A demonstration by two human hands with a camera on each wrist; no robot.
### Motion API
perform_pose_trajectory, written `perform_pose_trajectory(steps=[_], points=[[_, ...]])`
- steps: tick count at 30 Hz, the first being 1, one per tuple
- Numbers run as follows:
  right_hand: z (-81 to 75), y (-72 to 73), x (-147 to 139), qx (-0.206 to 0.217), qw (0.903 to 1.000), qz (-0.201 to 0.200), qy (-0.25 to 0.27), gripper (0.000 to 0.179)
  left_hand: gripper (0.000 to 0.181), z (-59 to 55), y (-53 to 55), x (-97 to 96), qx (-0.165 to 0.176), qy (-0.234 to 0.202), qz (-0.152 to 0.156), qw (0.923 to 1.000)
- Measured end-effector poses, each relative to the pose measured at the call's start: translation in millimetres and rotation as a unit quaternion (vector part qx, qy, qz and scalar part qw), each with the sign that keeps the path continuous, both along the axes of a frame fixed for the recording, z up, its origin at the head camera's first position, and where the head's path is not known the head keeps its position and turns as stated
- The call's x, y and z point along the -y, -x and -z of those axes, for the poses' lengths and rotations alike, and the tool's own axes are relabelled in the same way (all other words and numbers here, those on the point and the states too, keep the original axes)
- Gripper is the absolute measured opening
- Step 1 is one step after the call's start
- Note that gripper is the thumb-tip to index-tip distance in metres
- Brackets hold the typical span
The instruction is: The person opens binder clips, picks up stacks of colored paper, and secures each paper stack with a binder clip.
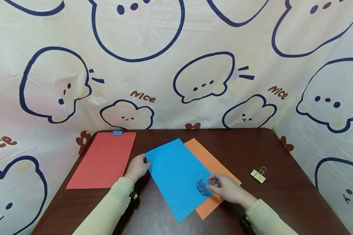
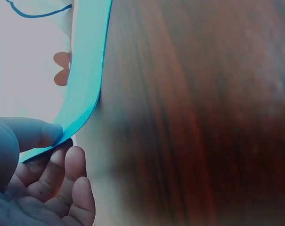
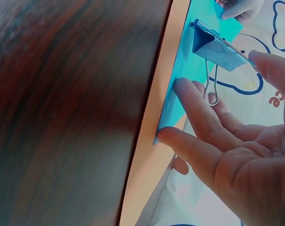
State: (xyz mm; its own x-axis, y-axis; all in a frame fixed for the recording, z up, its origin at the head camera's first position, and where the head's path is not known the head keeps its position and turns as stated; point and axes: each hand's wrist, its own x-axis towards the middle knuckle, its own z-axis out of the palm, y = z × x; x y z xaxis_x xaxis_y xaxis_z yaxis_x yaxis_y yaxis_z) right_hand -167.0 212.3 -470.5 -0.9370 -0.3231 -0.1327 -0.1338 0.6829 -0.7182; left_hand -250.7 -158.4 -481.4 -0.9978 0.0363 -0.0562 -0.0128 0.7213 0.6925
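Note:
A sheet of blue paper (image 1: 176, 176) lies at an angle over a sheet of orange paper (image 1: 207, 205), whose right side and lower corner show. My left hand (image 1: 137, 168) pinches the blue sheet's upper left corner between thumb and fingers; in the left wrist view that edge of the blue paper (image 2: 88, 75) bends up off the table. By its wire handles my right hand (image 1: 230, 190) holds a blue binder clip (image 1: 202, 187) above the blue sheet. In the right wrist view the binder clip (image 3: 217, 49) sits between thumb and fingers, with fingertips near the paper's edge.
On the left of the dark wooden table (image 1: 161, 205) lies a sheet of red paper (image 1: 106, 160) with a blue binder clip (image 1: 117, 133) on its top edge. Over to the right is a pale yellow binder clip (image 1: 258, 175). A printed cloth (image 1: 164, 78) hangs behind the table.

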Motion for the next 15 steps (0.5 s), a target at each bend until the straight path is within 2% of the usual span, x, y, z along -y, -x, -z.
perform_pose_trajectory(steps=[5, 9, 15], points=[[0.8, 0.3, -1.0, -0.002, 1.0, -0.002, -0.001, 0.039, 0.016, 1.9, -1.9, -2.7, 0.019, 0.027, 0.016, 0.9993], [0.6, 0.7, -1.2, -0.002, 1.0, -0.004, 0.001, 0.038, 0.031, 2.0, -1.5, -3.7, 0.028, 0.045, 0.025, 0.9983], [0.5, 0.9, -1.5, -0.001, 1.0, -0.004, -0.001, 0.039, 0.036, 1.0, -0.1, -2.8, 0.049, 0.04, 0.027, 0.9976]])
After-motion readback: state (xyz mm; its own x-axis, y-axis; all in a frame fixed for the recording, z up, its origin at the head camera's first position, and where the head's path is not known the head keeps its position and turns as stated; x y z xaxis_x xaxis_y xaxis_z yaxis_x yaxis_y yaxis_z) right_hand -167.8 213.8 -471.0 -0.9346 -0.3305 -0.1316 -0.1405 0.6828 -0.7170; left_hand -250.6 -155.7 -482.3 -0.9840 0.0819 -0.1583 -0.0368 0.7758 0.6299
